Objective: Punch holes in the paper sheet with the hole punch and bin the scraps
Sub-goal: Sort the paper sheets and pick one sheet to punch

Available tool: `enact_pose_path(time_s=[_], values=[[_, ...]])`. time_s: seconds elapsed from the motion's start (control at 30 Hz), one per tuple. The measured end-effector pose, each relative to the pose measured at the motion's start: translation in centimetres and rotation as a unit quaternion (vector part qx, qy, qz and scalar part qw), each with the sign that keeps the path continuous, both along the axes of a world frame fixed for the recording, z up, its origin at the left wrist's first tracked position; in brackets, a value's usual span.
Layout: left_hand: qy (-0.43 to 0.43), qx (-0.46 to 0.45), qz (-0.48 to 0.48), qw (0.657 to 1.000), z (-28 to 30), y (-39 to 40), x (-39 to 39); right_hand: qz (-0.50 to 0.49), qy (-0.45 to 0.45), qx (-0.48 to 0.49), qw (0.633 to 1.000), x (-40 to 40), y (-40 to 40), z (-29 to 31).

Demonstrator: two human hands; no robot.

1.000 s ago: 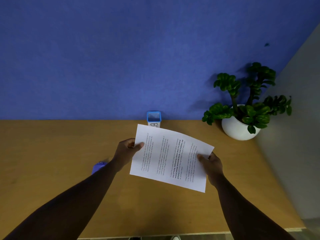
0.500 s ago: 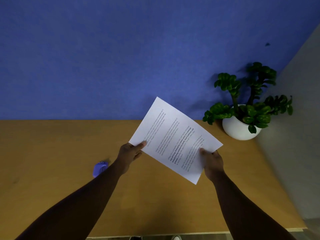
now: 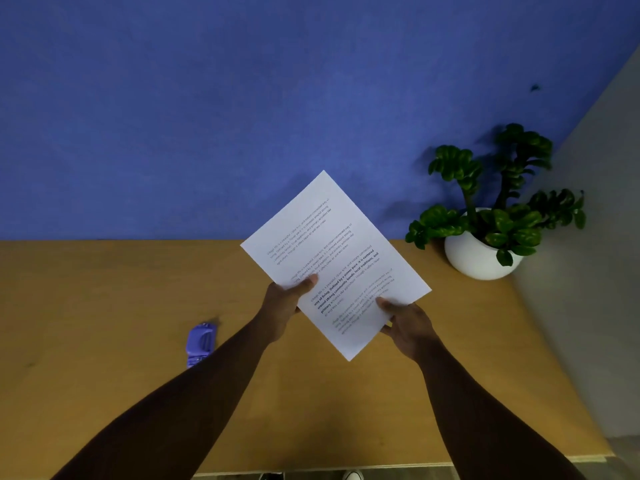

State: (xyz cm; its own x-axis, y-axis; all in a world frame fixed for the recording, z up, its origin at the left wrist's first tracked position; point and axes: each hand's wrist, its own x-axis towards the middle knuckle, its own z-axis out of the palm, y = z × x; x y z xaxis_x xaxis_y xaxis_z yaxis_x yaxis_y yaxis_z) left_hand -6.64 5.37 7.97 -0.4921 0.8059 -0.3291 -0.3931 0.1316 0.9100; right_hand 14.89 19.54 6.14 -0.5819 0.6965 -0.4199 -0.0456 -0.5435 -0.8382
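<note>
Both hands grip the paper sheet [image 3: 335,261] above the desk's [image 3: 104,306] back edge, left hand [image 3: 285,303] pinching its left side, right hand [image 3: 403,322] its lower edge. Since a second ago the sheet has risen and tipped steeper, hiding the blue-rimmed container behind it. The hole punch [image 3: 201,342] lies unmoved left of the left forearm.

Both arms reach forward — left grip [image 3: 284,301] and right grip [image 3: 403,322] pinched closed.

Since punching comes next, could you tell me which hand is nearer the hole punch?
Left. The left hand is up and right of the hole punch; the right hand is farther right.
</note>
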Motion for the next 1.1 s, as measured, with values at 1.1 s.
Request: enact_pose_path(time_s=[1.1], values=[[0.108,-0.119,-0.141,0.977,-1.9,-1.9,-1.5,0.112,-0.210,0.111,0.965,0.1,-0.8,-0.4]])
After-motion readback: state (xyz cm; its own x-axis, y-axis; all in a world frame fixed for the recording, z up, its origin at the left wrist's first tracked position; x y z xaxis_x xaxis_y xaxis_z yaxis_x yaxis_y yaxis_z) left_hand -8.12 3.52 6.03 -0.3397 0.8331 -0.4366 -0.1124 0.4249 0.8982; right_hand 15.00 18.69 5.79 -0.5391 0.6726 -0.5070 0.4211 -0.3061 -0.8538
